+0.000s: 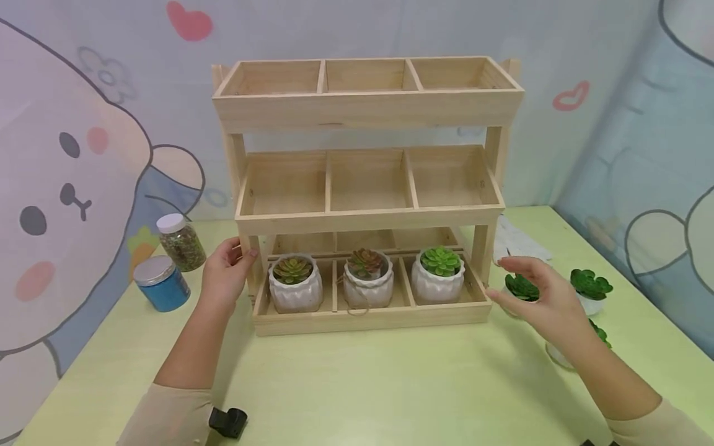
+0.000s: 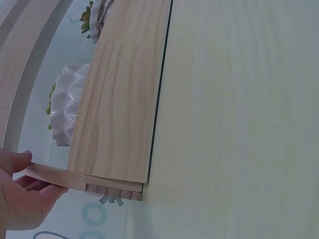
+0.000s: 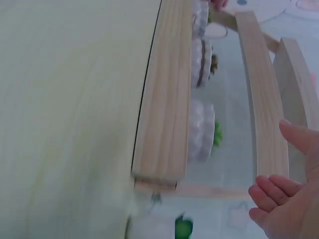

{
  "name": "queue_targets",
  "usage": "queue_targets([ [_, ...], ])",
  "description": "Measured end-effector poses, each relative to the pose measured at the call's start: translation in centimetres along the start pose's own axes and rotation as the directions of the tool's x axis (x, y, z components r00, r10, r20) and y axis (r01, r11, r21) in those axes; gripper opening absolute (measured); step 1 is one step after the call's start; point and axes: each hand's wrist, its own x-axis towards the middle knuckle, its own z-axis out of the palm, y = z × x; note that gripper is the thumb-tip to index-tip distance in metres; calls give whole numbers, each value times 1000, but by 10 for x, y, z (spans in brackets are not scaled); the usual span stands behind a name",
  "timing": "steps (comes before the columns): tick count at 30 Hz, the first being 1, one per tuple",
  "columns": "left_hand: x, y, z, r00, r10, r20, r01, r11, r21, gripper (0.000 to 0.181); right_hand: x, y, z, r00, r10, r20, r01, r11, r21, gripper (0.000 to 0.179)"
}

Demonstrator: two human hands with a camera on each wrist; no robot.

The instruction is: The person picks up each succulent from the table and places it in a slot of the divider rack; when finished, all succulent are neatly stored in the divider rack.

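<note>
A three-tier wooden plant stand (image 1: pixel 359 111) stands on the table, its tiers split into compartments. In its lowest tier sit three white pots, with an olive-green succulent (image 1: pixel 293 270), a reddish one (image 1: pixel 365 264) and a bright green one (image 1: pixel 440 261). My left hand (image 1: pixel 227 272) grips the stand's left upright, thumb in front and fingers behind; the left wrist view shows the same hold on the wooden side piece (image 2: pixel 55 175). Beside the stand's lower right corner, my right hand (image 1: pixel 543 297) is spread, thumb and fingers apart. In the right wrist view, nothing lies in that hand (image 3: pixel 294 194).
Right of the stand are several potted green succulents (image 1: pixel 591 285), partly behind my right hand. A white sheet (image 1: pixel 519 238) lies behind them. At left stand a white-capped jar (image 1: pixel 182 244) and a blue jar (image 1: pixel 163 285). A cartoon backdrop (image 1: pixel 357 31) closes off the back.
</note>
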Motion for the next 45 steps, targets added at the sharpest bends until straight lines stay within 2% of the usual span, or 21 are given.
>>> queue_targets([
  [6, 2, -1, 0, 1000, -9, -2, 9, 1000, -11, 47, -14, 34, -31, 998, 58, -34, -61, 994, -94, 57],
  [13, 0, -1, 0, 1000, -7, 0, 7, 1000, -7, 48, -30, 66, -53, 987, 156, 47, -148, 977, -152, 74],
  [20, 1, 0, -1, 1000, -14, -4, 14, 1000, -12, 48, -35, 93, -63, 984, 80, 159, -56, 987, -153, 79],
  [27, 0, 1, 0, 1000, -13, -7, 13, 1000, -11, 47, -36, 114, -73, 943, 129, 306, -97, 988, -116, 83],
  [33, 0, 1, 0, 1000, -11, -10, 11, 1000, -4, 47, -39, 130, -78, 943, 81, 324, -63, 996, -68, 72],
  [39, -1, 2, 0, 1000, -18, -13, 18, 1000, -7, 47, -38, 133, -79, 901, 125, 415, -117, 992, -44, 70],
  [45, -1, 2, 1, 1000, -19, -14, 19, 1000, -6, 47, -36, 134, -78, 887, 163, 433, -180, 984, -2, 69],
])
